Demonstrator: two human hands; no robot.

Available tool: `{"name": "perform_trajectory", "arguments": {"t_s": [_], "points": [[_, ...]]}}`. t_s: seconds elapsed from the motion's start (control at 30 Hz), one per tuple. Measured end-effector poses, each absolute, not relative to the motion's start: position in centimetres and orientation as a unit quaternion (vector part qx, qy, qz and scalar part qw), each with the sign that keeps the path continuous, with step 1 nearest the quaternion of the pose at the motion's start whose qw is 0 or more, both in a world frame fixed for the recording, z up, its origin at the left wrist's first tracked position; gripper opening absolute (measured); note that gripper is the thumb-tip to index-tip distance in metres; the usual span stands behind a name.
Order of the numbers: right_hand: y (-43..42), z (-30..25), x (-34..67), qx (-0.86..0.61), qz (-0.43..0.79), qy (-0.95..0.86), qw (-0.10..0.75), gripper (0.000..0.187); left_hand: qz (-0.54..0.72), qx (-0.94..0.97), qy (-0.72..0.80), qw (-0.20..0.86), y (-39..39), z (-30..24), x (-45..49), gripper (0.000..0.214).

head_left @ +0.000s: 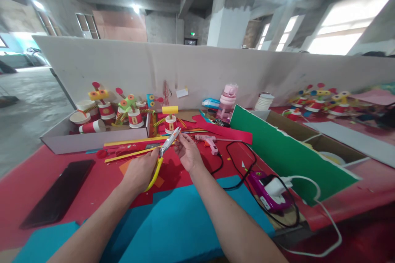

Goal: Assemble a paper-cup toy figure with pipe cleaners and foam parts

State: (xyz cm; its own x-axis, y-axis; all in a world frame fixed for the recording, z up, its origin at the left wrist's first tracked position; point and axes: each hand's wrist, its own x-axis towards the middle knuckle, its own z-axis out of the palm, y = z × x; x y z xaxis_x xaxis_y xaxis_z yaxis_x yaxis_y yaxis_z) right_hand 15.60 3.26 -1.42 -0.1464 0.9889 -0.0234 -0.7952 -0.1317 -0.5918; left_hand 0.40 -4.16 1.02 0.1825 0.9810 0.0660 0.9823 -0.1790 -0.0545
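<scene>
My left hand (142, 170) grips yellow-handled scissors (157, 171), whose metal blades point up and away over the middle of the table. Beside the blade tips is my right hand (187, 153), its fingertips pinched together; what they hold, if anything, is too small to make out. Just beyond the blades stands a paper-cup figure (170, 124) with a yellow paper roll on top and yellow coiled paper arms. A pink glue gun (210, 143) lies to the right of my right hand. Yellow paper strips (123, 144) lie left of the scissors.
Left stands a white box (101, 141) of cup figures, with a black phone (60, 193) before it. Blue sheets (173, 222) cover the near table. Right are a green-sided box (277, 152) and a purple power strip (268, 193) with loose cables. A pink bottle (228, 100) stands behind.
</scene>
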Motion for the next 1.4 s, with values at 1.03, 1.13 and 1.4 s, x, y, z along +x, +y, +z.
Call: {"name": "perform_trajectory", "arguments": {"t_s": [1.03,1.13,1.4], "points": [[3.52,-1.37,15.87,-0.232,0.715,-0.207,0.627,0.018,0.005,-0.768,-0.64,0.031,-4.28,1.29,0.45,0.044],[3.52,-1.42,15.9,-0.235,0.715,-0.206,0.626,0.019,0.003,-0.769,-0.638,0.027,-4.31,1.24,0.43,0.043],[3.73,-1.58,16.03,-0.23,0.716,-0.204,0.627,0.017,0.001,-0.769,-0.639,0.024,-4.42,1.47,0.51,0.042]]}}
